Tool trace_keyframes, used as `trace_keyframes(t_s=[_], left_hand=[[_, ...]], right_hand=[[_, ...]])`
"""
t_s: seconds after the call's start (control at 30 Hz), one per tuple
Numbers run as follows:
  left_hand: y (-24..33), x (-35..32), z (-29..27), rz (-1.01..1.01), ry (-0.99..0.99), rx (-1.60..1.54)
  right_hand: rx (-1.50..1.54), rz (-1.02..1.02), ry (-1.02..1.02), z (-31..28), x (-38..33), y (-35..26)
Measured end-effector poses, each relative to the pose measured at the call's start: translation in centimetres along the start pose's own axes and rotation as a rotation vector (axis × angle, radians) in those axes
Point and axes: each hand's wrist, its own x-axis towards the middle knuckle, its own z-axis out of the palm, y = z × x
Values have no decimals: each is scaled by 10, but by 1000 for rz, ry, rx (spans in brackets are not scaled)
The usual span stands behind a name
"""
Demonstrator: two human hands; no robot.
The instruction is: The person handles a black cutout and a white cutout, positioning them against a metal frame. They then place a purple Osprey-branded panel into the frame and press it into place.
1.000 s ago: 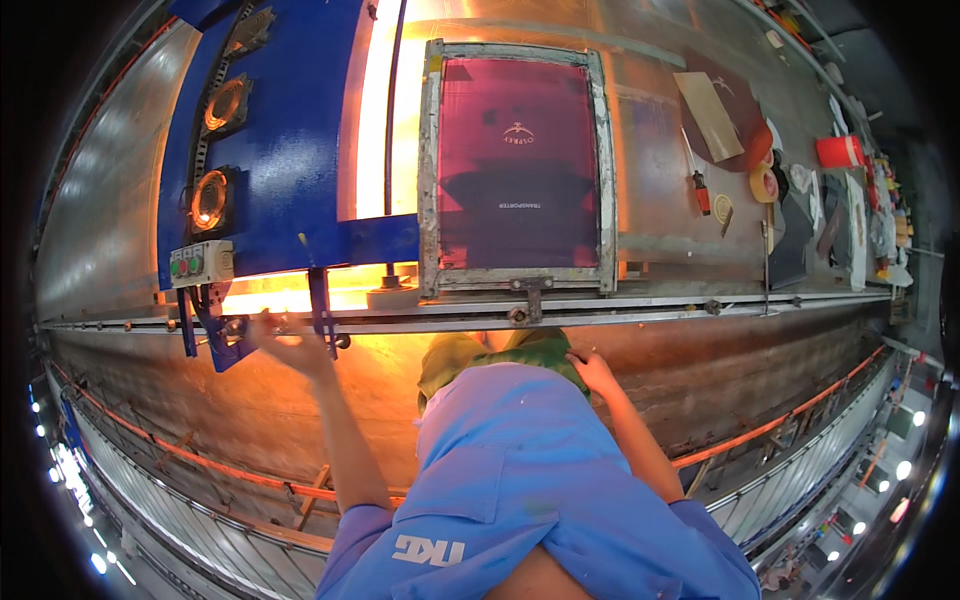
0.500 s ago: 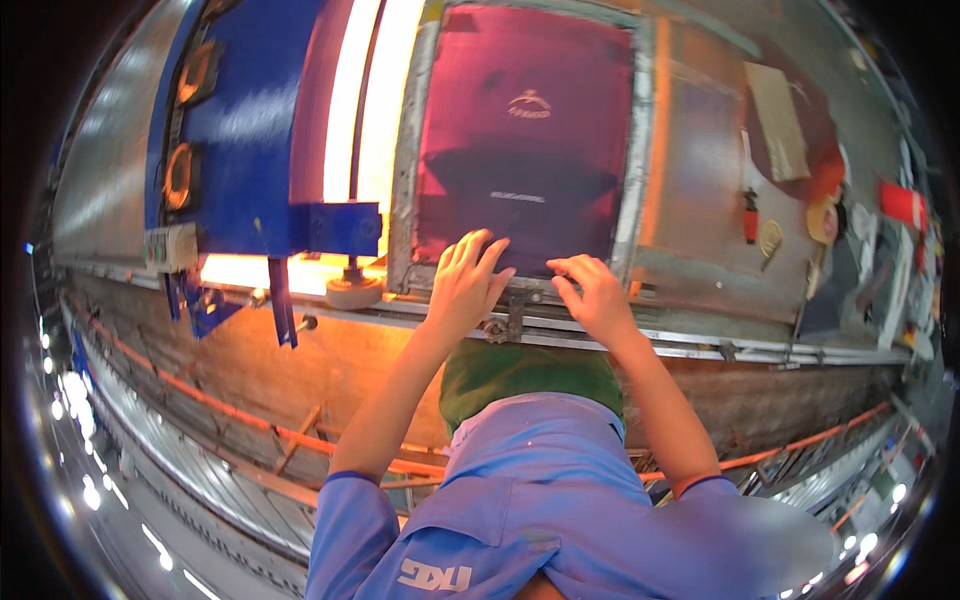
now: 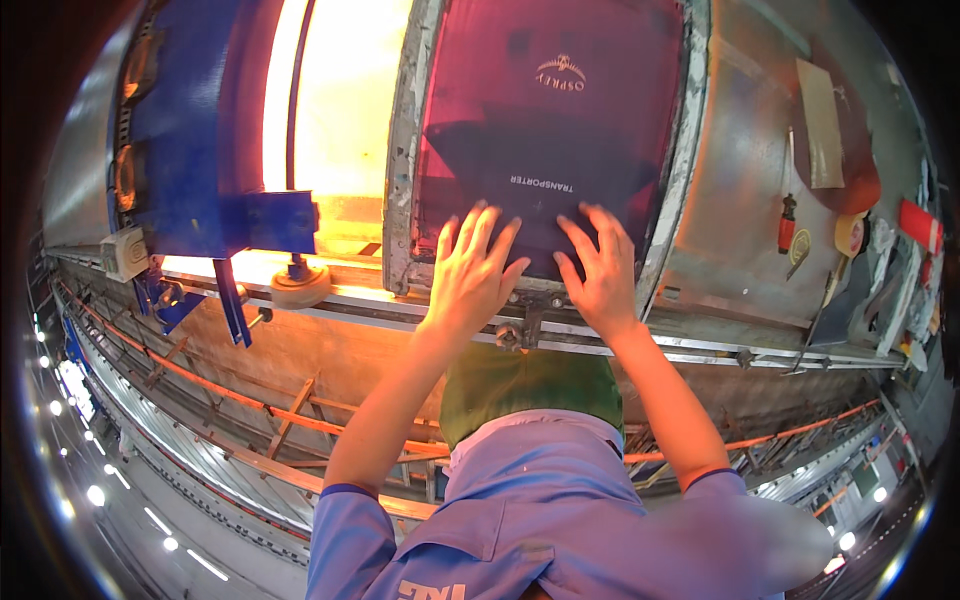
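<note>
A screen printing frame (image 3: 399, 190) with grey, paint-marked metal bars lies in front of me. Its dark magenta mesh (image 3: 545, 130) carries a light emblem and a line of small lettering. At the near left of the mesh is my left hand (image 3: 475, 260), fingers spread, fingertips over the mesh. My right hand (image 3: 605, 265) lies to its right, also with fingers apart and fingertips over the mesh. Neither hand holds anything; whether the fingertips touch the mesh I cannot tell. Between my wrists a metal clamp with a bolt (image 3: 510, 335) sits at the frame's near edge.
Left of the frame stands a blue machine (image 3: 195, 130) with a bright glowing strip and a round wheel (image 3: 300, 287). On the right lie a pale flat strip (image 3: 820, 125), a red-handled tool (image 3: 787, 224), a tape roll (image 3: 849, 235) and a red object (image 3: 920, 226). A metal rail (image 3: 690, 350) runs along the table's near edge.
Both hands have moved forward from the frame's near edge onto the mesh, fingers more stretched. The view has shifted, so the frame appears larger and the blue machine farther left.
</note>
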Motion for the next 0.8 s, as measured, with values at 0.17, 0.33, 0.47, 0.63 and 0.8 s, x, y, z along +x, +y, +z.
trace_keyframes(t_s=[0.17, 0.33, 0.47, 0.63, 0.8], left_hand=[[-10, 21, 6, 7, -38, 62], [-14, 24, 16, -23, -95, 113], [-16, 23, 18, -30, -118, 109], [-16, 24, 19, -48, -149, 108], [-15, 24, 19, -55, -158, 118]], right_hand=[[-149, 37, -58, 19, 7, 3], [-195, 64, -120, 28, 6, 6], [-184, 82, -144, 28, 5, 6], [-167, 84, -160, 27, 5, 7], [-140, 87, -164, 28, 6, 8]])
